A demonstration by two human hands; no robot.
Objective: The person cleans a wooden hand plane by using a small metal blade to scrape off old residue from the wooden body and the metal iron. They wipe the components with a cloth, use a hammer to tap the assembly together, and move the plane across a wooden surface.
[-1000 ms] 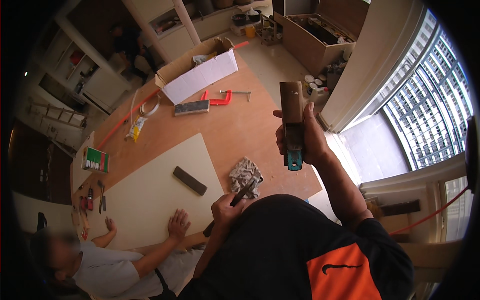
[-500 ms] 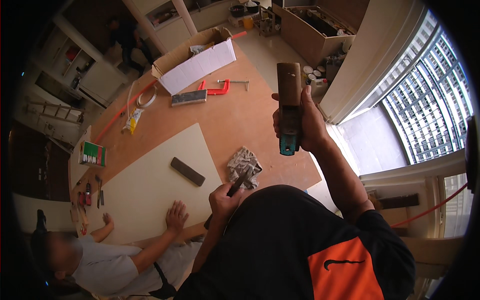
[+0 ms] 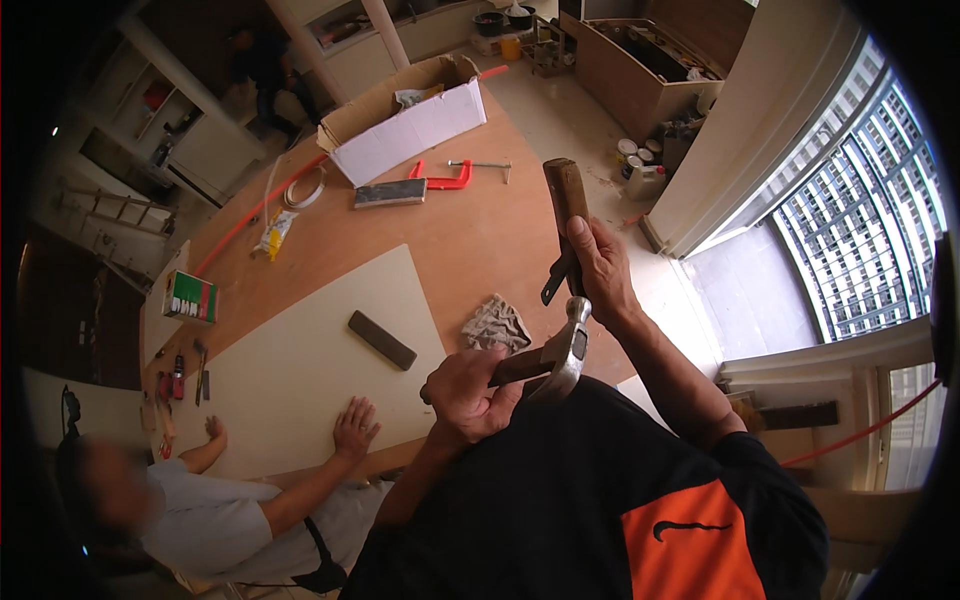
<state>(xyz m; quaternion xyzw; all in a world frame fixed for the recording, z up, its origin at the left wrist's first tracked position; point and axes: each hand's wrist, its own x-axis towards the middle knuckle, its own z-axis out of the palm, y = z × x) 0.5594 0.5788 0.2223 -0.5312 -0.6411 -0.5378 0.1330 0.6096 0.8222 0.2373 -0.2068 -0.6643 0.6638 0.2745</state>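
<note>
Wooden hand plane (image 3: 567,193) is held up in the right hand (image 3: 603,270), whose grip wraps its body. The left hand (image 3: 472,396) clasps a hammer (image 3: 566,357) by its handle, metal head close below the plane.

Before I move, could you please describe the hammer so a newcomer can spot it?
From the large brown table, look to the black shirt at its near edge. The wearer's left hand grips the hammer. Its shiny metal head sets it apart from the wooden tool in the right hand.
</note>
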